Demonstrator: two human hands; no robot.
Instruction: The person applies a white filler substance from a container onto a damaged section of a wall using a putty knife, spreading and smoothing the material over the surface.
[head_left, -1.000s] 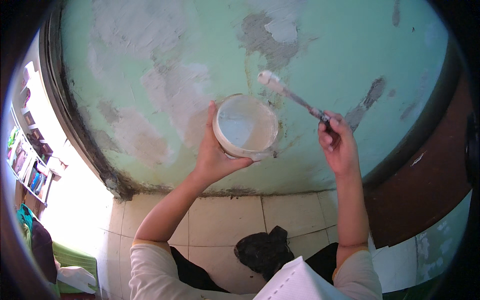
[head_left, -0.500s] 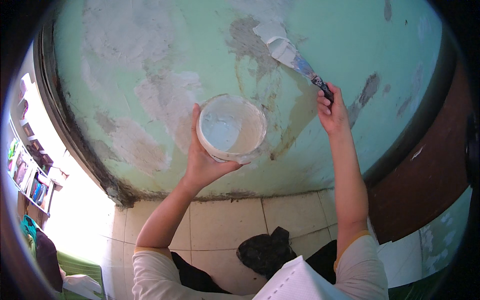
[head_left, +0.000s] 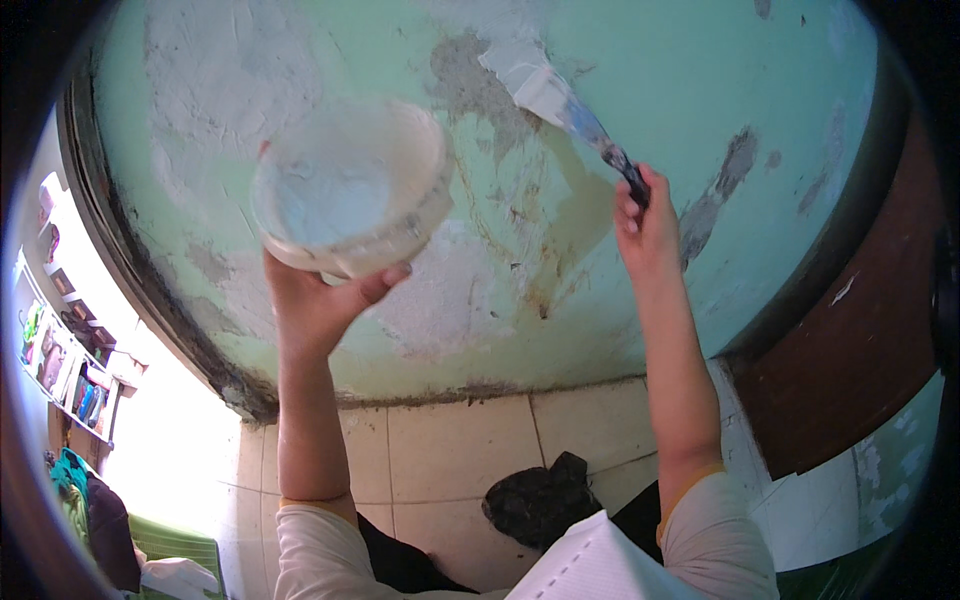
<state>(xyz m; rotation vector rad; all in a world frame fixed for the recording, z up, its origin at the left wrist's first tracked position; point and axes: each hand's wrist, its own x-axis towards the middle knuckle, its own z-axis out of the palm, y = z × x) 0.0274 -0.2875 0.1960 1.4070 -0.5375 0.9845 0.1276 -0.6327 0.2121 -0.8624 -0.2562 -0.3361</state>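
My left hand (head_left: 318,305) grips a round, whitish plastic tub (head_left: 425,215) from below and its left side, tilted so its opening faces me. Pale, wet-looking filler (head_left: 335,200) coats the tub's bottom. In my right hand (head_left: 648,225) is the dark handle of a putty knife (head_left: 592,130), its broad blade pointing up and left. White filler covers the blade's end, which lies at a bare grey patch (head_left: 470,85) on the green wall (head_left: 680,70). Whether the blade presses on the wall is hard to tell.
Whitish and grey patches mark the wall. A black crumpled bag or cloth (head_left: 540,500) lies on the tiled floor (head_left: 450,450) below. Dark brown wood (head_left: 830,370) stands at the right. Far left, past a dark frame, are a shelf (head_left: 75,375) and a green mat (head_left: 175,545).
The tub in my left hand has moved left and up, closer to me. My right hand and the putty knife have shifted slightly left in view, and filler still covers the blade's end.
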